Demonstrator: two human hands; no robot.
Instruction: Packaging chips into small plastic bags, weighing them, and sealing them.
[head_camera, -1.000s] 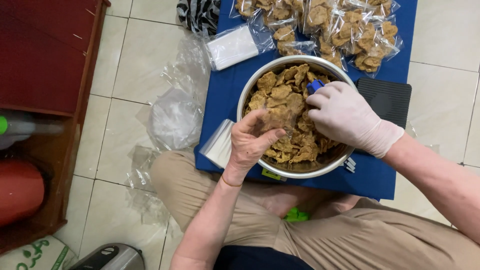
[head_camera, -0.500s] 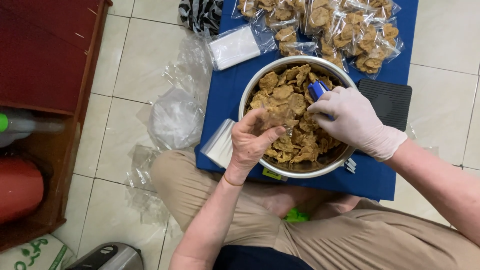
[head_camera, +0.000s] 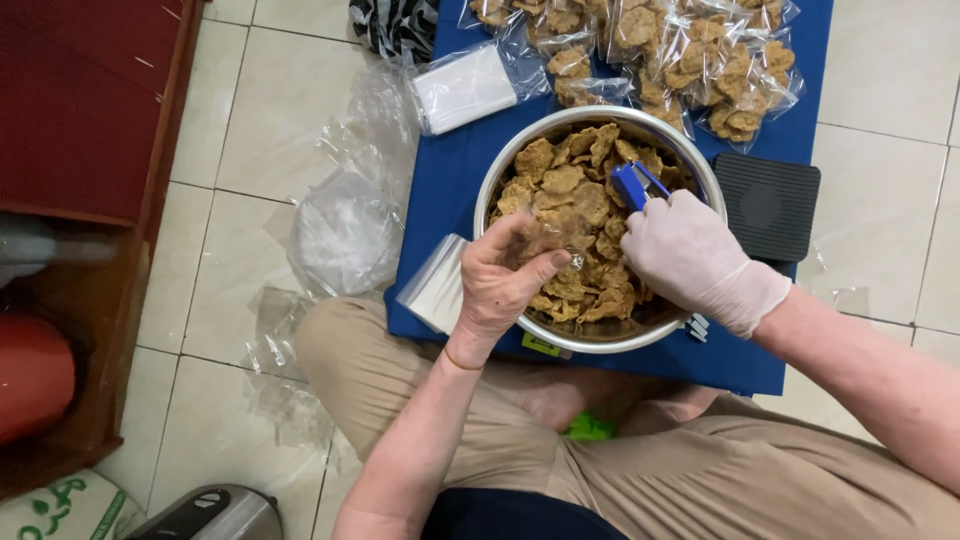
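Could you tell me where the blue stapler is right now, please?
In the head view, the blue stapler is in the gloved right hand, over the right side of the steel bowl of brown crackers.

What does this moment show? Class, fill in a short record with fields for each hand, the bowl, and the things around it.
Left hand: bare left hand pinches a clear bag over the bowl
Right hand: gloved right hand holds a blue stapler
Bowl: metal bowl full of brown crackers
Surface: blue mat on a tiled floor
Nearby: filled bags, stack of empty bags, black scale
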